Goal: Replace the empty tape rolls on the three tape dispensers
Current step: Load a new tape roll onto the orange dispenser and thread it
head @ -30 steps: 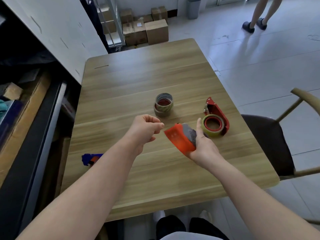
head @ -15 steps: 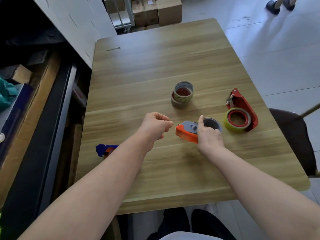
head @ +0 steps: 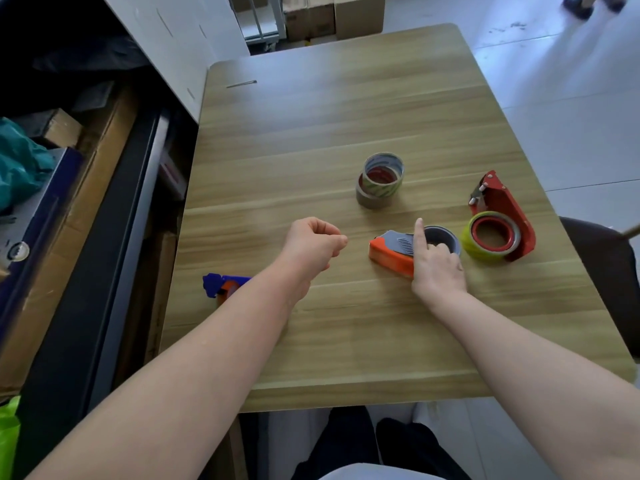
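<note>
Orange dispenser (head: 389, 258) lies flat on the wooden table (head: 346, 116), right of frame centre, grey cover up. Right hand (head: 437, 268) grips its right end: index finger straight along the grey cover, other fingers curled over the grey ring (head: 445, 237). Can't tell whether that ring carries any tape.

Left hand (head: 313, 247) is over the table just left of the dispenser, not touching it. It's curled into a fist with the thumb against the index finger, nothing visible in it.

Red dispenser (head: 509, 209) at the right edge, on its side, yellow-green roll (head: 479, 249) seated on it. Two stacked rolls (head: 379, 183) above centre, well apart from both hands. Blue-and-orange dispenser (head: 225, 284) at the table's left edge, partly hidden by the left forearm.
</note>
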Available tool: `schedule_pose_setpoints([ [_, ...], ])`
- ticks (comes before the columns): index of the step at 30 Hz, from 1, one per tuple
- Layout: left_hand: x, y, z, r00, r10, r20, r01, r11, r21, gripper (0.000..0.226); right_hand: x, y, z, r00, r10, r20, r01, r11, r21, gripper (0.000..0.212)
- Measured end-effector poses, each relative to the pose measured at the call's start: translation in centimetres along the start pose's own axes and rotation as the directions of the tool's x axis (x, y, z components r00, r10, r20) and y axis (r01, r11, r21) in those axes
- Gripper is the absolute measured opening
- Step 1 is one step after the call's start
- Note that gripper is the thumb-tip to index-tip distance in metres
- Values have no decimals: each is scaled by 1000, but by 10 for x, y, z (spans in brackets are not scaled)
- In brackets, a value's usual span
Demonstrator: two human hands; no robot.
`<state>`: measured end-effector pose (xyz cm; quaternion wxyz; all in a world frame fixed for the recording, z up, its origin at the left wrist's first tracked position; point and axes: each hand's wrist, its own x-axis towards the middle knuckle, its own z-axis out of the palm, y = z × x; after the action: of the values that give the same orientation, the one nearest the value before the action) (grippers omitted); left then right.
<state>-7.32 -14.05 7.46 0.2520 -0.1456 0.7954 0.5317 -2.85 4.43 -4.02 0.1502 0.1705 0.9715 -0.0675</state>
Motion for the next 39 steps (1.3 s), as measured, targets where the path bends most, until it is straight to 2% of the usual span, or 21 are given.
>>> schedule_pose_setpoints([
  [5,-12,-3,8,998,3,-60,-4,1000,-12,11,-14,9,-10,986,-119,-113,122,992,16,74],
  [8,-19,-10,9,992,-14,-129,10,999,-32,10,-23,4,-25,977,-196,-84,194,981,-21,48],
  [11,-30,-17,8,977,-35,-209,20,997,-73,13,-32,-3,-40,969,-239,-59,241,970,28,37],
  [14,-40,-27,3,956,-64,-287,36,994,-103,14,-37,-14,-46,953,-292,-76,297,953,66,35],
  [17,-48,-38,-2,949,-88,-301,56,992,-115,11,-34,-18,-37,949,-306,-73,311,949,59,39],
  [19,-50,-40,-2,955,-88,-282,65,994,-93,10,-24,-11,-26,970,-233,-68,237,970,54,52],
  [22,-44,-42,6,967,-82,-240,71,996,-56,10,-9,6,-7,998,-49,31,47,996,70,64],
  [24,-38,-42,15,975,-80,-207,75,997,-33,10,-4,15,6,999,-10,49,8,999,39,61],
  [26,-30,-43,23,981,-82,-176,81,997,-17,11,-3,19,10,999,-53,-12,53,998,28,51],
  [28,-23,-43,29,980,-92,-175,92,996,-9,12,-1,19,7,991,-108,-77,119,981,155,43],
  [29,-19,-43,31,977,-96,-189,96,995,-11,13,-2,18,2,987,-118,-106,145,943,299,43],
  [30,-17,-42,33,974,-102,-204,100,995,-17,14,-3,16,-3,989,-96,-115,142,848,511,44],
  [31,-14,-42,35,971,-111,-213,110,994,-18,13,-4,15,-9,995,-51,-89,101,654,750,47],
  [32,-11,-41,38,970,-119,-211,118,993,-16,12,-6,14,-12,1000,-8,-25,26,393,919,48],
  [33,-10,-39,41,972,-129,-195,129,992,-15,11,-7,14,-15,997,12,72,-73,140,987,47],
  [34,-9,-38,45,975,-139,-171,138,990,-20,11,-8,13,-16,984,-14,177,-177,-54,983,44],
  [35,-9,-35,48,979,-148,-142,145,989,-29,10,-8,14,-14,963,-67,263,-271,-186,945,38],
  [36,-9,-34,51,982,-149,-118,145,989,-38,11,-8,15,-10,938,-116,327,-346,-248,905,36],
  [37,-9,-32,53,984,-145,-101,141,989,-42,12,-6,15,-5,916,-135,377,-400,-247,883,42],
  [39,-10,-31,53,987,-131,-89,128,991,-32,10,1,14,10,884,-52,465,-466,-173,867,65],
])
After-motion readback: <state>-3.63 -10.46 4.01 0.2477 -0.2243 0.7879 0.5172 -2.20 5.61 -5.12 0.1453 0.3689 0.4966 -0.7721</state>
